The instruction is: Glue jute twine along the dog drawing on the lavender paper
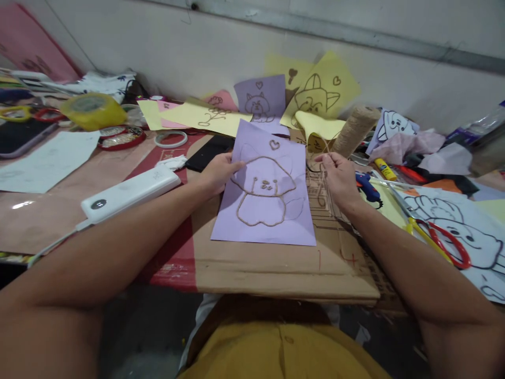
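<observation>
My left hand (221,172) grips the left edge of a purple sheet of paper (260,234), thumb on top. Brown twine forms part of an animal figure and a small heart on the sheet. The ears and tail show only as thin drawn lines. To the right of the sheet, my right hand (337,171) is closed in a pinch on a thin strand of twine (321,184). Just behind that hand leans a spool of brown twine (357,129). A blue glue gun (367,188) lies beside my right wrist, partly hidden.
Cardboard (284,263) covers the table in front of me. A white power bank (130,193) with a cable and a black phone (209,152) lie left. Scissors (445,242) rest on drawings at right. Finished twine pictures (315,95) lean against the wall. Yellow tape (90,110) sits far left.
</observation>
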The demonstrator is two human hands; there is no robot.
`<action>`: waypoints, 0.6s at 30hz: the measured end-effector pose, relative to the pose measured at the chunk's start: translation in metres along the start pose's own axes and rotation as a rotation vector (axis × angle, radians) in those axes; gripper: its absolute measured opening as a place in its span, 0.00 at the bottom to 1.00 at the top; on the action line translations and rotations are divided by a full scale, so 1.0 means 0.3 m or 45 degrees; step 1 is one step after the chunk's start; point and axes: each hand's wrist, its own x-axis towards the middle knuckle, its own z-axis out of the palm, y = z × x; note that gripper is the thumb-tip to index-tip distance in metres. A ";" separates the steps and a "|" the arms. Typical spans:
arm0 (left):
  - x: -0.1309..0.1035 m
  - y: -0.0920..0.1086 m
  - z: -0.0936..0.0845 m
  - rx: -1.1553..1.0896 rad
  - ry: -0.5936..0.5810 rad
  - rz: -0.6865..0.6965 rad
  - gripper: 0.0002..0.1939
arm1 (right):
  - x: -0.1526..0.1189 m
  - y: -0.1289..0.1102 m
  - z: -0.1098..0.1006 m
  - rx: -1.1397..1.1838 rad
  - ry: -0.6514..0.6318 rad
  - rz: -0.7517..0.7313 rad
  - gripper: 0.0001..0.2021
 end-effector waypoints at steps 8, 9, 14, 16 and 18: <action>0.007 0.018 -0.016 0.812 0.509 0.538 0.24 | -0.022 -0.022 0.004 -0.141 -0.143 -0.342 0.15; 0.003 0.021 -0.011 0.791 0.510 0.601 0.23 | -0.026 -0.022 0.007 -0.174 -0.168 -0.388 0.15; -0.056 0.052 0.036 0.559 0.110 0.714 0.13 | -0.060 -0.041 0.019 -0.335 -0.275 -0.600 0.13; -0.089 0.069 0.062 0.524 -0.090 0.651 0.16 | -0.081 -0.058 0.024 -0.388 -0.321 -0.642 0.15; -0.117 0.083 0.087 0.514 -0.253 0.559 0.18 | -0.102 -0.074 0.027 -0.433 -0.367 -0.662 0.15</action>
